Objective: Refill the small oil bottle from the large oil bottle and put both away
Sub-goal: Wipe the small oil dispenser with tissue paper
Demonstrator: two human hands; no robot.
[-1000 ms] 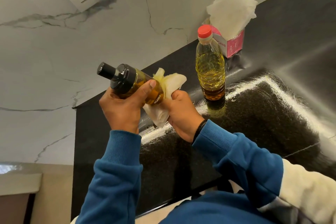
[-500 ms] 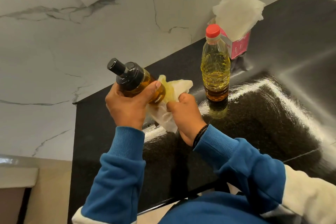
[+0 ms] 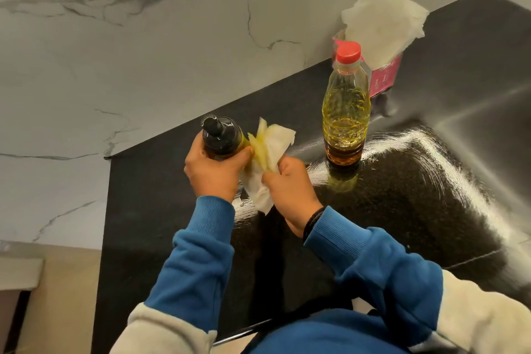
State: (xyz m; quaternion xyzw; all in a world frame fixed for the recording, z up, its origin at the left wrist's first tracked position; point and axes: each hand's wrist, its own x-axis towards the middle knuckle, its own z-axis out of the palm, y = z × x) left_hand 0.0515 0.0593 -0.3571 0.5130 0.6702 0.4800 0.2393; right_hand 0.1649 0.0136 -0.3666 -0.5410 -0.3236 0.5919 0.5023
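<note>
Tilted small oil bottle (image 3: 222,138) upright at frame centre, left hand (image 3: 214,172) gripping; right hand (image 3: 290,190) pinched oily tissue (image 3: 268,158), wiping. Next: stow both bottles.

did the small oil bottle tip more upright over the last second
Yes. The small oil bottle in the left hand now stands nearer upright, like the large oil bottle; it leaned left before.

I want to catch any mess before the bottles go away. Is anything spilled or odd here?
The tissue in the right hand is stained yellow where it meets the small oil bottle. No puddle shows.
</note>
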